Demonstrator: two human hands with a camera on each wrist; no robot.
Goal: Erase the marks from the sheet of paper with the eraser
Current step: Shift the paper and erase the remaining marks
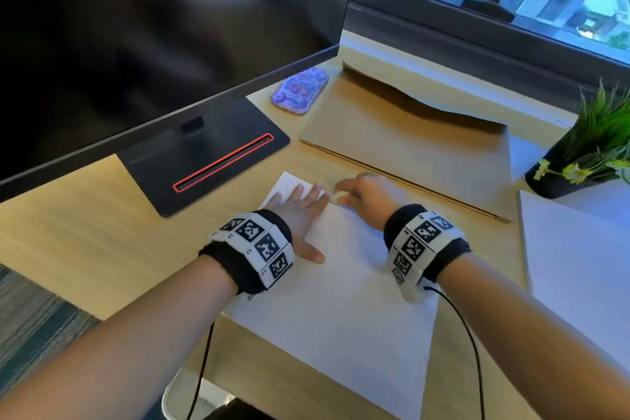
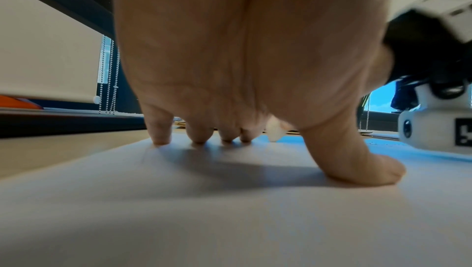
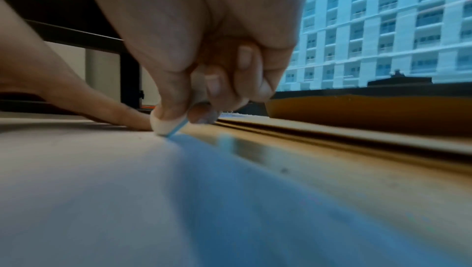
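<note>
A white sheet of paper (image 1: 344, 286) lies on the wooden desk, one corner pointing at the monitor stand. My left hand (image 1: 300, 211) lies flat on its far part with fingers spread; the fingertips (image 2: 161, 138) and thumb press the paper (image 2: 204, 210). My right hand (image 1: 364, 196) pinches a small white eraser (image 1: 336, 198) between thumb and fingers. The eraser (image 3: 166, 127) touches the paper (image 3: 102, 190) near its far right edge, just beside my left fingertips. Faint pencil marks (image 1: 289, 185) show near the far corner.
A monitor (image 1: 163, 37) on a black stand (image 1: 211, 153) is at far left. A phone (image 1: 300, 90) and a brown cardboard envelope (image 1: 416, 143) lie behind the paper. A potted plant (image 1: 586, 153) and more white sheets (image 1: 579, 269) are at right.
</note>
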